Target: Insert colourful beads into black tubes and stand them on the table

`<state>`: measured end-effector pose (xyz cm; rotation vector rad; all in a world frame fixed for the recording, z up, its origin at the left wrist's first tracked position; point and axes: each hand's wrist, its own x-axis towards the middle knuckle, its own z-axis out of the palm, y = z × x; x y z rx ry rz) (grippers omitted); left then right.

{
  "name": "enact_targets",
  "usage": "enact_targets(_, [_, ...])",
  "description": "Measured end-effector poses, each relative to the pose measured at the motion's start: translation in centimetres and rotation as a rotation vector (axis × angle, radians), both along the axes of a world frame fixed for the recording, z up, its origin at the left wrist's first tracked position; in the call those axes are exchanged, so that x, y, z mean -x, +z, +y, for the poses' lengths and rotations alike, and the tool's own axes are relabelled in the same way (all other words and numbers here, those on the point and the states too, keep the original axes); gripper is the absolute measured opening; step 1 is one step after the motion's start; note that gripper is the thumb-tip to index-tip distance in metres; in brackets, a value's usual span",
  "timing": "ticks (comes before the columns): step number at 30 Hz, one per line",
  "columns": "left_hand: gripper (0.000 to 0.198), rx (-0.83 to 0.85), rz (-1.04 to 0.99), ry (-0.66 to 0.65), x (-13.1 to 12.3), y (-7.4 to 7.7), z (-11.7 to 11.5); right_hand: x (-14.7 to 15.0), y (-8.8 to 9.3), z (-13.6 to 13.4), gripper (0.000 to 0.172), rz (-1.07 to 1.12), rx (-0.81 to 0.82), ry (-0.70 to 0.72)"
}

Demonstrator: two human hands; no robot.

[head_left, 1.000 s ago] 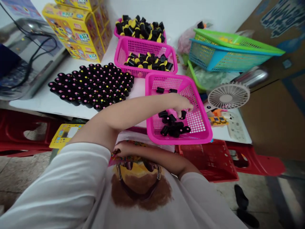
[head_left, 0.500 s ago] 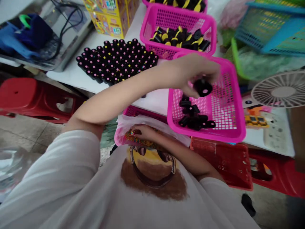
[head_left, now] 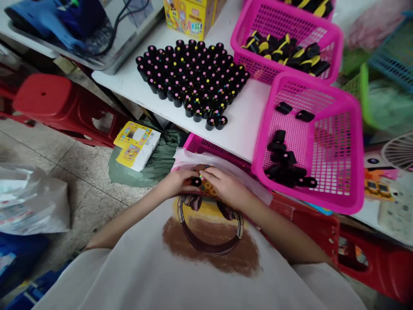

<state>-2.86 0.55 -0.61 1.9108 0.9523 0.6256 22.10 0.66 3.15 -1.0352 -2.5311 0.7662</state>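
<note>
Head view, left grip [head_left: 180,182] pinching a short black pink-dotted cylinder [head_left: 195,182] between fingertips [head_left: 189,173], right grip [head_left: 224,184] beside it, closure unclear.

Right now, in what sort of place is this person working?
Probably a small assembly workshop: many black cylinders stand grouped on a white table, near pink baskets of loose black parts.
</note>
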Motion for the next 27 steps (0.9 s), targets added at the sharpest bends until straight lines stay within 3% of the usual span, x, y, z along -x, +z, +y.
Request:
enact_targets(6, [0.037, -0.067, -0.073, 0.040, -0.5, -0.3, 0.7, 1.0, 2.4, 0.9, 0.042, -0.238, -0.239, 0.139])
enact_targets(10, [0.038, -0.094, -0.098, 0.031, -0.5, -0.6, 0.7, 1.5, 3.4, 1.1, 0.038, -0.295, -0.314, 0.226])
enact_targets(15, [0.037, -0.130, -0.115, 0.014, -0.5, -1.0, 1.0, 1.9, 3.2, 1.0, 0.029, -0.286, -0.264, 0.233])
enact_targets(19, [0.032, -0.117, -0.097, 0.016, -0.6, -0.9, 1.0, 1.9, 2.6, 1.2, 0.024, -0.226, -0.120, 0.208])
enact_targets(23, [0.029, -0.175, -0.025, 0.041, 0.1, 0.6, 1.1, 0.4, 2.7, 1.4, 0.039, -0.093, 0.063, 0.122])
enact_targets(27, [0.027, -0.353, 0.065, 0.309, 1.7, 3.8, 2.6, -1.8, 1.7, 1.4, 0.059, 0.000, 0.153, -0.010])
